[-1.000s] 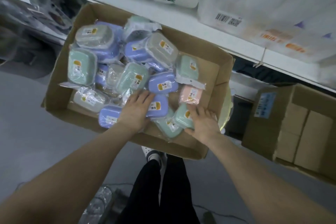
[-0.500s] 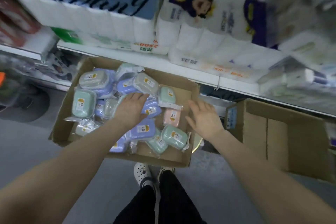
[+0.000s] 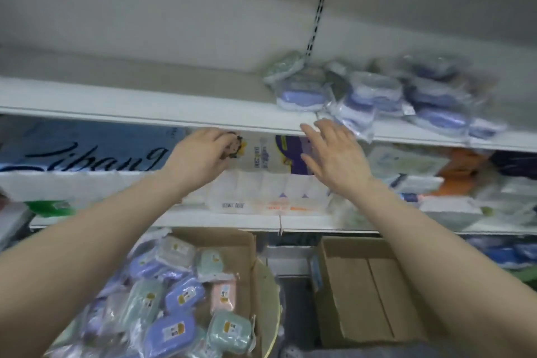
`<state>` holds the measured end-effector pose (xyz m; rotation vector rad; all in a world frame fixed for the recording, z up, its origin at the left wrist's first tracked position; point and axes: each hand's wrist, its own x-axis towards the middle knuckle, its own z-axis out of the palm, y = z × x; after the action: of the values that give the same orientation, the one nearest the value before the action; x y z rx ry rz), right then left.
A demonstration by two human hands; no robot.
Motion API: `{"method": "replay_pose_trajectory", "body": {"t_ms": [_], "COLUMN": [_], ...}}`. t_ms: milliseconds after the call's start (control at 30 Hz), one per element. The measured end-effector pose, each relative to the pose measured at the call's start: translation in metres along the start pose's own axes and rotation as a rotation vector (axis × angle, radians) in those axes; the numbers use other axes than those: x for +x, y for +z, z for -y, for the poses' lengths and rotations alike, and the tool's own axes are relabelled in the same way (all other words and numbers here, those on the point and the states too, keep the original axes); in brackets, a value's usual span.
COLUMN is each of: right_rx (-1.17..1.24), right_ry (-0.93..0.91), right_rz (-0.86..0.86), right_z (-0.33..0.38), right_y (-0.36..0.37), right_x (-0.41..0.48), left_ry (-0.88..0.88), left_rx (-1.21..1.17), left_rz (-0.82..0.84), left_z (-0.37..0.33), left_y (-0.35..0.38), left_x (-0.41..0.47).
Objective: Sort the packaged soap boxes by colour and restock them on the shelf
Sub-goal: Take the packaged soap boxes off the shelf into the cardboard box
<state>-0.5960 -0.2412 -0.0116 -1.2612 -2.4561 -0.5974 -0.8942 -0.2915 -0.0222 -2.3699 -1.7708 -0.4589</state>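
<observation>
— Where are the soap boxes [image 3: 363, 93]?
— Purple ones are piled, blurred, on the right of the white shelf [image 3: 145, 107]. Mixed colours lie below in the carton [image 3: 248, 267].
— And the hands?
— Both are at the shelf's front edge. The right hand [image 3: 334, 157] is spread wide and holds nothing. The left hand [image 3: 200, 157] is curled; I cannot tell if it holds anything. Tissue packs [image 3: 261, 192] sit behind.

Soap boxes [image 3: 180, 296]: pastel plastic, each sealed in clear, glossy, crinkled film with a paper-like label.
Carton [image 3: 232, 241]: brown cardboard, matt and slightly rough.
Shelf [image 3: 145, 109]: white, smooth, low sheen, seemingly painted metal.
Upright strip [image 3: 319, 0]: dark slotted metal.
Tissue packs [image 3: 261, 186]: shiny printed plastic wrap.
</observation>
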Motion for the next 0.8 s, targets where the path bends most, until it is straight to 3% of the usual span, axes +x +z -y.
{"method": "replay_pose_trajectory", "body": {"t_ms": [133,267,333,467,567,800], "right_rx": [-0.045,-0.019,0.021,0.190,0.176,0.130], "right_ry": [0.042,0.150,0.201,0.230,0.183,0.180], "right_rz": [-0.100,-0.096,0.005,0.383,0.494,0.377], "right_z": [-0.067,-0.137,-0.173,-0.232,-0.256,-0.254], "right_y": [-0.016,-0.016,-0.014,-0.004,0.012,0.026], "right_x": [0.034,0.062,0.074,0.093,0.099,0.125], "left_ry": [-0.023,-0.045,-0.056,-0.096,-0.120,-0.245], "left_rx": [-0.003,0.003,0.002,-0.003,-0.020,0.041], "left_rz": [-0.049,-0.028,-0.002,0.056,0.085,0.129], "left_z": [-0.023,-0.044,-0.055,-0.071,-0.077,-0.071], "left_y": [-0.019,-0.011,0.000,0.024,0.039,0.048], "left_x": [0.068,0.130,0.159,0.208,0.235,0.253]}}
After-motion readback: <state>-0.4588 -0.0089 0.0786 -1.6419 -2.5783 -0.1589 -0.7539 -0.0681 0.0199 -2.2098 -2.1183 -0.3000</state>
